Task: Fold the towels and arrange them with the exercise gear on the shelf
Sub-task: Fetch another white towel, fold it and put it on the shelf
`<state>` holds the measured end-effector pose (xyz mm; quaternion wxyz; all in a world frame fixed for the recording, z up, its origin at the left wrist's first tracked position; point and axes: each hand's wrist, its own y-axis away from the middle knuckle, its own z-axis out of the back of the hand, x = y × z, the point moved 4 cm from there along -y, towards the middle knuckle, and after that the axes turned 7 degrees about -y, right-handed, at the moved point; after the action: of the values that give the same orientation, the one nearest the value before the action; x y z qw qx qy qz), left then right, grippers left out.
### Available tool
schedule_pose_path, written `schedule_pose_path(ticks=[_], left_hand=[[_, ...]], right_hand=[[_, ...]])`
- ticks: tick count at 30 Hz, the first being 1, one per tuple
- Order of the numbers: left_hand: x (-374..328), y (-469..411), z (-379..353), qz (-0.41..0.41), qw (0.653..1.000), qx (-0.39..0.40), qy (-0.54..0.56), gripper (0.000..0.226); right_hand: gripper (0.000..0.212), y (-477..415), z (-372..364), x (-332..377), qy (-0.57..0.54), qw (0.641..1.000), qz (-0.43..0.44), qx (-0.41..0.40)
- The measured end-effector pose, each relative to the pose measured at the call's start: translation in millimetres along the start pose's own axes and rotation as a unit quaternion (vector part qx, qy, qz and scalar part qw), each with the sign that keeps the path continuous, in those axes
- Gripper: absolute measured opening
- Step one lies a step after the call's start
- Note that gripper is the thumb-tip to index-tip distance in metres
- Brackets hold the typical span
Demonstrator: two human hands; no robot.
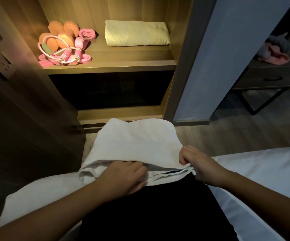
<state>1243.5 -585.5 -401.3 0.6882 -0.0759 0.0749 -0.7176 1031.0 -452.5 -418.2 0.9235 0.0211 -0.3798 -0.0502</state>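
While I watched, white towel [137, 145]: lay on the bed's [262, 171] edge.
Left hand [123, 176]: fingers gripped its near hem.
Right hand [200, 166]: fingers pinched its corner.

The lit wooden shelf [109, 66] carries orange dumbbells [60, 38] at its left, with a pink rope [65, 57] coiled over and in front of them and pink bands [87, 34] touching them. A folded cream towel [137, 33] lies apart at the right, towards the back. The white bed [262, 171] stands near the shelf on a wooden floor [236, 133]; a white towel [137, 143], partly folded, lies at the bed's end nearest the shelf
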Motion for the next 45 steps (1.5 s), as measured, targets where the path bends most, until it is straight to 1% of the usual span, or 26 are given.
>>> schedule_pose_path(ticks=[2, 5, 8, 11, 14, 16, 19, 24, 27, 31, 34, 37, 39, 42, 45], left_hand=[[-18.4, -20.3, -2.3, 0.014, 1.000, -0.024, -0.010, 0.019], [-39.4, -45.2, -2.8, 0.041, 0.996, -0.069, -0.033, 0.016], [-54.9, -60.9, -6.5, 0.058, 0.993, -0.082, -0.058, 0.014], [-61.0, -70.5, -11.9, 0.065, 0.990, -0.098, -0.082, 0.017], [-66.2, -77.3, -13.6, 0.070, 0.985, -0.137, -0.083, 0.022], [-66.6, -79.8, -14.6, 0.082, 0.981, -0.165, -0.062, 0.020], [-62.7, -79.8, -22.6, 0.070, 0.984, -0.165, -0.010, 0.012], [-60.7, -73.8, -29.8, 0.049, 0.984, -0.170, 0.015, 0.018], [-58.2, -69.9, -28.6, 0.048, 0.979, -0.197, 0.017, 0.017], [-58.5, -65.8, -23.0, 0.050, 0.972, -0.226, 0.047, 0.011], [-57.7, -67.3, -19.6, 0.066, 0.971, -0.212, 0.086, 0.018], [-55.0, -67.9, -20.3, 0.098, 0.974, -0.163, 0.120, 0.025], [-54.0, -67.8, -21.9, 0.123, 0.977, -0.130, 0.115, 0.028], [-52.4, -68.4, -20.9, 0.132, 0.977, -0.121, 0.112, 0.016], [-48.0, -67.8, -17.7, 0.157, 0.965, -0.136, 0.158, 0.010]], right_hand=[[0.042, 0.6, 0.4, 1.6, -0.002, 1.000, 0.003, -0.002], [0.031, 2.7, 0.2, 0.2, -0.008, 1.000, -0.003, -0.010], [0.029, 4.7, -1.8, -2.7, -0.016, 1.000, -0.006, -0.021], [0.029, 4.9, -3.5, -5.6, -0.017, 0.999, -0.008, -0.031], [0.026, 5.3, -3.4, -6.6, -0.019, 0.999, 0.001, -0.036], [0.025, 5.6, -2.5, -7.4, -0.027, 0.999, 0.002, -0.034], [0.030, 6.9, -1.4, -9.2, -0.065, 0.998, 0.001, -0.021], [0.030, 4.9, -3.1, -8.6, -0.116, 0.993, 0.003, -0.010], [0.025, 3.6, -2.7, -9.1, -0.179, 0.984, -0.005, -0.007], [0.018, 1.2, -1.6, -15.6, -0.260, 0.965, -0.040, -0.004], [0.017, -2.7, -3.2, -18.1, -0.302, 0.950, -0.079, 0.002], [0.015, -5.6, -2.2, -18.2, -0.309, 0.946, -0.096, 0.005], [0.012, -6.4, -0.8, -19.4, -0.310, 0.944, -0.112, 0.012], [0.013, -4.5, 3.5, -20.3, -0.313, 0.940, -0.130, 0.041], [0.018, -3.7, 11.0, -14.4, -0.321, 0.939, -0.110, 0.061]])
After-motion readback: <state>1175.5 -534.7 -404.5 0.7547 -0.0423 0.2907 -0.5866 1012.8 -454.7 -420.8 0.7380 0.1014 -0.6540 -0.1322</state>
